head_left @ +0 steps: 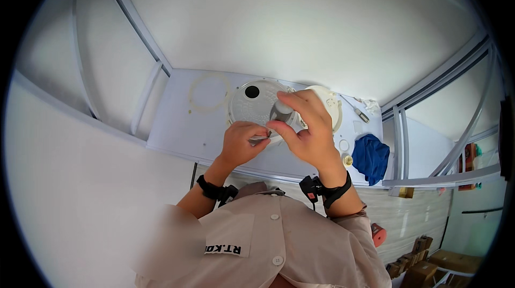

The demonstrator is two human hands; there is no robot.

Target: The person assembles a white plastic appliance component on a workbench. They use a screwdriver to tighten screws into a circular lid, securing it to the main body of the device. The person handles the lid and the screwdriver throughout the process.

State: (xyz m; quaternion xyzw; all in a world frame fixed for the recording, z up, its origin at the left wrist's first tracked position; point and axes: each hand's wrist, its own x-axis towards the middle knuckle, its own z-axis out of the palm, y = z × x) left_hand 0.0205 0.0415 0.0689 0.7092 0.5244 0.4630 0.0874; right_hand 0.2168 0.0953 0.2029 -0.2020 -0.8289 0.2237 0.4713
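Pinching with both hands at the centre of the frame: my left hand [242, 142] is closed on a small pale strip-like piece [262, 139], thumb and forefinger clamped on it, while my right hand [304, 132] has thumb and forefinger curled round a short grey cylindrical part [282, 110]. I cannot tell whether the strip and the cylinder are one piece or two. Both hands work just over a round grey disc with a dark hole [252, 106], which lies flat on the pale work panel [177, 127] at centre frame; keeping the grip low over the disc likely keeps the small part lined up with it. A white round housing [328, 103] sits just right of the disc, partly hidden behind my right fingers. A thin pale ring [208, 91] lies to the disc's left, apart from it, probably set aside within reach. At right of centre a crumpled blue cloth [371, 157] rests on the panel edge, a small brass-coloured fitting [347, 160] just beside it. Cardboard boxes [424, 272] sit in the lower right.
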